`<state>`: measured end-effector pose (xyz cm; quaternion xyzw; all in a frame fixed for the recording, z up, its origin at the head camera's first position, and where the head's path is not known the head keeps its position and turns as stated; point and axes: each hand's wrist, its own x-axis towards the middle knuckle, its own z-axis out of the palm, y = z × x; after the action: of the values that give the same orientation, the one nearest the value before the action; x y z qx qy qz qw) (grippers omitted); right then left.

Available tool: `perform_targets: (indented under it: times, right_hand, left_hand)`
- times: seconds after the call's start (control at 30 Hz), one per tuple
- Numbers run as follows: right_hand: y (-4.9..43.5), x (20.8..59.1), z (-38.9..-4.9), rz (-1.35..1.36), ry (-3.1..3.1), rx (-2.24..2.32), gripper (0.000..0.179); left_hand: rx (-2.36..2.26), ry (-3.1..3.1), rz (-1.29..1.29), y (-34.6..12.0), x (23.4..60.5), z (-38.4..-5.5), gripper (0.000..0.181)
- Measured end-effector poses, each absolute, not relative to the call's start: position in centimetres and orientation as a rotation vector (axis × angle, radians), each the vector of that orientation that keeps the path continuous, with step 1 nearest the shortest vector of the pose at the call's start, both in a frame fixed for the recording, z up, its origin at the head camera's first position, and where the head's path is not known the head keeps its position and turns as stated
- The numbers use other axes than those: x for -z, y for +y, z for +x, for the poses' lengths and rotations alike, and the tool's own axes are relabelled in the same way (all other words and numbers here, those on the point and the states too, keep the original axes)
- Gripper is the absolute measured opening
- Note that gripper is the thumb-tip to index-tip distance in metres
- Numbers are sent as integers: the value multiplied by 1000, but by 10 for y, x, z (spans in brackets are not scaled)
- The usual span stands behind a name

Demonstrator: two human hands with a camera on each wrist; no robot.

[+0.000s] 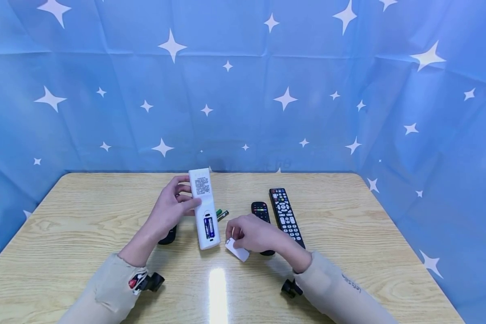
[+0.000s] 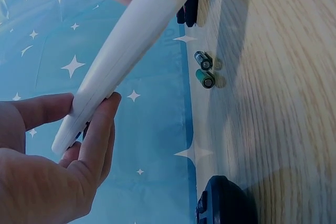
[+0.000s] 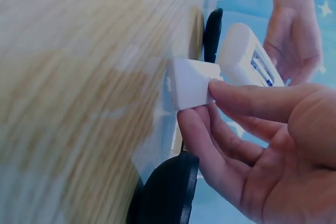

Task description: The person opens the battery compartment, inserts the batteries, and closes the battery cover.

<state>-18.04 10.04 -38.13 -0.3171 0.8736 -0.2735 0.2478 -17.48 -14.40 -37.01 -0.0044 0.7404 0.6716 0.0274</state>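
My left hand [image 1: 171, 208] grips a white remote control [image 1: 203, 202], its back turned up toward the head camera and its battery compartment uncovered. Two blue batteries [image 1: 209, 227] lie inside that compartment. A little to the right, my right hand [image 1: 254, 233] pinches a small white battery cover [image 1: 237, 250] between thumb and fingers, as the right wrist view also shows. The cover is apart from the remote, near its lower end. Two loose batteries, one of them green [image 2: 205, 78], lie on the table behind the white remote.
To the right lie a short black remote [image 1: 260, 207], partly hidden by my right hand, and a longer black remote [image 1: 286, 213]. Another black remote [image 1: 168, 236] sits under my left wrist. Behind the wooden table [image 1: 85, 234] hangs a blue star-patterned cloth [image 1: 243, 90].
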Motion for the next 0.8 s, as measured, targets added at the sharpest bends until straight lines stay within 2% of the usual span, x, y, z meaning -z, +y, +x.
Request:
perform_targets:
  times: [0.3, 0.63, 0.8]
  right_hand:
    - [105, 378, -180, -805, 2262, 895, 17]
    - [106, 373, -181, -1000, 2156, 1138, 15]
    - [103, 373, -181, -1011, 2158, 1274, 16]
  left_hand:
    - [-2075, 2279, -10, -144, 369, -175, 62]
    - [-2075, 2276, -8, -142, 367, -173, 62]
    - [-2073, 2272, 16, -141, 368, -174, 62]
